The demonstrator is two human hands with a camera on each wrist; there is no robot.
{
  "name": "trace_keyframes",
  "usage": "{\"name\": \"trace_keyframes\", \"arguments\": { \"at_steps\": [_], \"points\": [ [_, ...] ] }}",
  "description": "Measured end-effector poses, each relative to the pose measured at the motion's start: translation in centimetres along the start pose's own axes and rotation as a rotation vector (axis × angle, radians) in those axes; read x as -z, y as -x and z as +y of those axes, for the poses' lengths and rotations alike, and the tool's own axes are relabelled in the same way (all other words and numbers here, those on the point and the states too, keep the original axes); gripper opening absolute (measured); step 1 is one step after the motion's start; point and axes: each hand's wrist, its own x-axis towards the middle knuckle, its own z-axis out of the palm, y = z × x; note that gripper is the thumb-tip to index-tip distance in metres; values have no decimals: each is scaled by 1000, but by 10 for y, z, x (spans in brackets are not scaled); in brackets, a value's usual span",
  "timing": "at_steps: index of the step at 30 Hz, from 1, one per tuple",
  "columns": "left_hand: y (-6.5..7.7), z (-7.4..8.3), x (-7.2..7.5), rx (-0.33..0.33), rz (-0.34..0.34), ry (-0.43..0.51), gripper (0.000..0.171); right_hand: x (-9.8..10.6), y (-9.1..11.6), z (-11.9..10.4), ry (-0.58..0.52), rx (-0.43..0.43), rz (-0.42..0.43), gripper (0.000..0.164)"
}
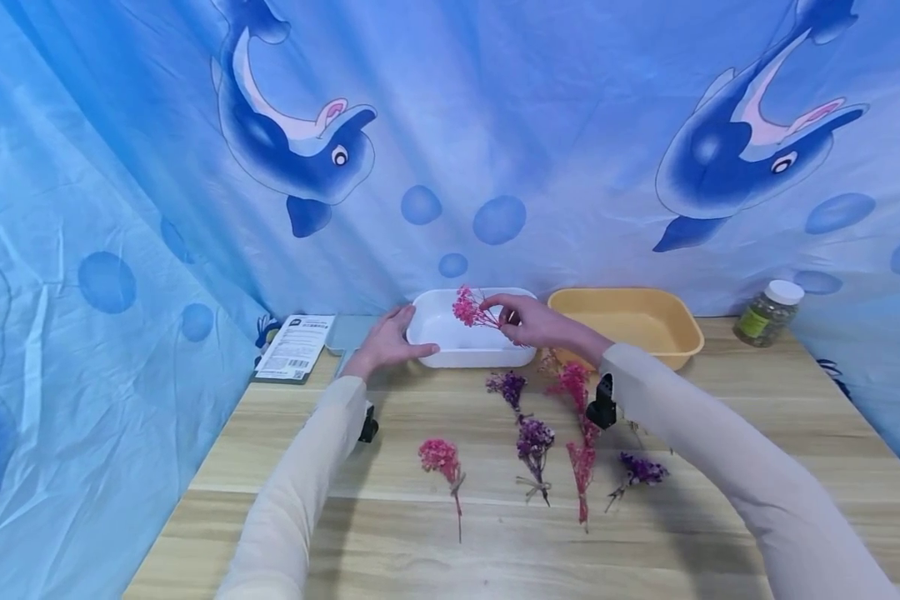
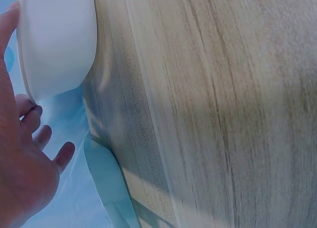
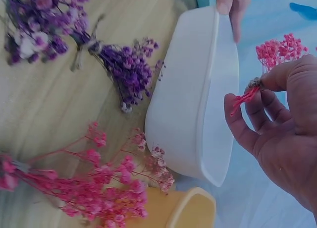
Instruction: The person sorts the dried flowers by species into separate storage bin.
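Note:
My right hand pinches a small bunch of pink dried flowers by its tied stems, over the white basin. Seen from the right wrist, the blossoms point up and the short stem ends stick out below the fingertips. At the basin's left end, my left hand holds the rim between thumb and index finger, its other fingers spread off the basin in the left wrist view. Nearest on the table are a purple bunch and a pink bunch.
Beside the white basin stands a yellow basin. More bunches lie in front: pink, purple, another pink and a purple one. A white-lidded jar stands far right; a labelled package lies left. A dolphin-print curtain hangs behind.

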Motion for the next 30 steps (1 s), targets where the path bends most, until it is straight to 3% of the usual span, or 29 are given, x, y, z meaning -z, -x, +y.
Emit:
{"name": "trace_keyframes", "arguments": {
  "at_steps": [5,17,23,30],
  "points": [
    [1,0,0,16,-15,-3,111,-4,-16,8,136,24,-11,49],
    [1,2,2,5,-3,-22,109,-15,-35,19,265,112,4,44],
    [1,2,1,16,-1,-25,108,-20,-40,26,293,100,11,45],
    [0,2,0,12,5,-28,109,-24,-41,27,252,44,-13,45]
  ]
}}
